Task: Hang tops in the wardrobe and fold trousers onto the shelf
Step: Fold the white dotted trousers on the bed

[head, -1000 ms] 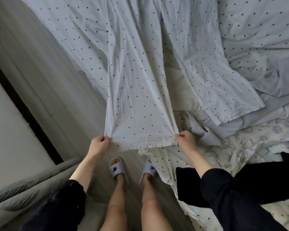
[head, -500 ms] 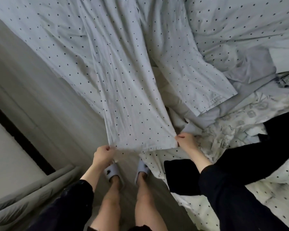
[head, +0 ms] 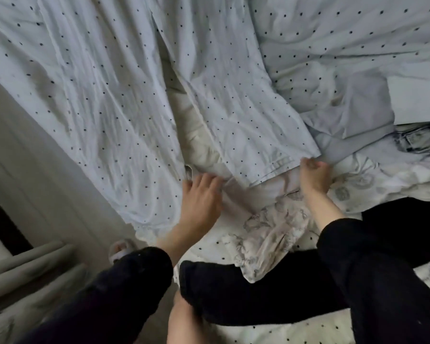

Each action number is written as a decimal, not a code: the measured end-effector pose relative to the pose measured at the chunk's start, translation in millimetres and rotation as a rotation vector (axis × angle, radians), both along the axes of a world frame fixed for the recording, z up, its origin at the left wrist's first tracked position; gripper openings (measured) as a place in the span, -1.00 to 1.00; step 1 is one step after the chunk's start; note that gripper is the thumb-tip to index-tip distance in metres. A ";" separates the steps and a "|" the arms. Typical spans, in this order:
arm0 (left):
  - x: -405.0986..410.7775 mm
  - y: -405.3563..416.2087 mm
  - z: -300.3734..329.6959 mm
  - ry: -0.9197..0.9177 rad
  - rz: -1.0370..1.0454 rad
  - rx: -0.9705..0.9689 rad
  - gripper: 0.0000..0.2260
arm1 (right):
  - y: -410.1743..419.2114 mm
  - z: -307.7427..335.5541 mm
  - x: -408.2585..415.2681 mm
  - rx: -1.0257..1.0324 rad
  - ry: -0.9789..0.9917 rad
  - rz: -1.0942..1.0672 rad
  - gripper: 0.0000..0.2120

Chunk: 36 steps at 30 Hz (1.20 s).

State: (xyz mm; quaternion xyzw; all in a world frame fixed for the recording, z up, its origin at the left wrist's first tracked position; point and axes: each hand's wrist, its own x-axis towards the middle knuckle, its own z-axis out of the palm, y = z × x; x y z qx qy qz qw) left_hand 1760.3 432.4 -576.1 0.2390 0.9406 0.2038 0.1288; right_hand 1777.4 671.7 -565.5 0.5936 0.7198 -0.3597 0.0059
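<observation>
White trousers with small black dots [head: 114,100] lie spread across the bed, one leg draped over the bed's edge at the left. The other leg [head: 246,115] lies flat on the bed with its hem towards me. My right hand [head: 314,176] pinches the right corner of that hem with curled fingers. My left hand [head: 201,201] reaches to the hem's left corner, fingers stretched out and touching the cloth there; no grip is visible.
A black garment [head: 258,294] and a white flower-printed garment [head: 271,234] lie on the bed near me. Jeans [head: 420,139] and a pale grey garment [head: 358,100] lie at the right. Grey floor [head: 23,150] and a slipper [head: 121,249] are at left.
Both hands let go of the left leg's hem, which now hangs off the bed. They moved right to the other leg's hem, and my view shifted right over the bed.
</observation>
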 end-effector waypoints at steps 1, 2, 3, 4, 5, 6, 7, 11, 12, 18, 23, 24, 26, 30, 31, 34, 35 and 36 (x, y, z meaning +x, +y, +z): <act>1.0 28.0 -8.9 0.056 -0.094 -0.027 -0.63 | 17.5 -2.5 -4.1 -0.044 0.048 -0.041 -0.58; -1.2 44.1 -11.4 0.074 -0.167 -0.072 -0.56 | 24.5 -5.5 -8.5 -0.078 0.091 -0.051 -0.57; -2.2 62.7 -14.6 0.062 -0.220 -0.136 -0.47 | 34.3 -8.6 -11.0 -0.133 0.130 -0.061 -0.57; -4.9 77.1 -15.2 0.027 -0.247 -0.190 -0.41 | 40.9 -12.3 -13.7 -0.192 0.162 -0.069 -0.59; -6.3 85.7 -19.9 0.004 -0.246 -0.242 -0.39 | 44.0 -14.9 -15.9 -0.260 0.188 -0.086 -0.61; -8.0 91.6 -25.0 0.004 -0.231 -0.308 -0.40 | 47.5 -18.6 -16.9 -0.334 0.219 -0.110 -0.62; -9.3 94.4 -27.6 0.024 -0.232 -0.369 -0.42 | 50.6 -20.5 -16.7 -0.397 0.243 -0.133 -0.63; -23.8 94.8 -29.1 0.231 -0.385 -0.462 -0.60 | 62.0 -18.7 -17.3 -0.582 0.256 -0.193 -0.54; -29.7 93.4 -28.8 0.253 -0.416 -0.447 -0.66 | 64.5 -18.7 -19.4 -0.607 0.261 -0.211 -0.55; -28.6 86.4 4.4 0.173 -0.474 -0.299 -0.80 | 68.0 -16.8 -15.8 -0.586 0.185 -0.264 -0.72; 14.7 67.2 29.2 -0.010 -0.424 -0.186 -0.75 | 70.5 -11.9 35.0 -0.525 0.043 -0.270 -0.67; 25.2 63.5 37.9 -0.034 -0.441 -0.204 -0.72 | 70.6 -19.1 53.3 -0.513 0.019 -0.273 -0.63; 41.1 57.3 44.1 -0.014 -0.499 -0.239 -0.69 | 64.7 -23.8 78.7 -0.488 0.004 -0.283 -0.59; 61.7 41.2 44.9 -0.049 -0.547 -0.276 -0.70 | 40.2 14.7 96.8 -0.455 0.041 -0.382 -0.84; 64.5 39.9 45.5 -0.054 -0.533 -0.261 -0.71 | 39.3 17.2 98.9 -0.432 0.056 -0.395 -0.81; 67.2 43.7 45.9 -0.107 -0.500 -0.162 -0.87 | 42.4 24.1 96.5 -0.355 0.055 -0.395 -0.66; 68.1 46.6 42.5 -0.141 -0.495 -0.177 -0.88 | 43.2 27.6 94.8 -0.319 0.036 -0.374 -0.66; 70.1 48.0 37.5 -0.166 -0.505 -0.203 -0.80 | 42.8 30.6 94.0 -0.288 0.001 -0.343 -0.67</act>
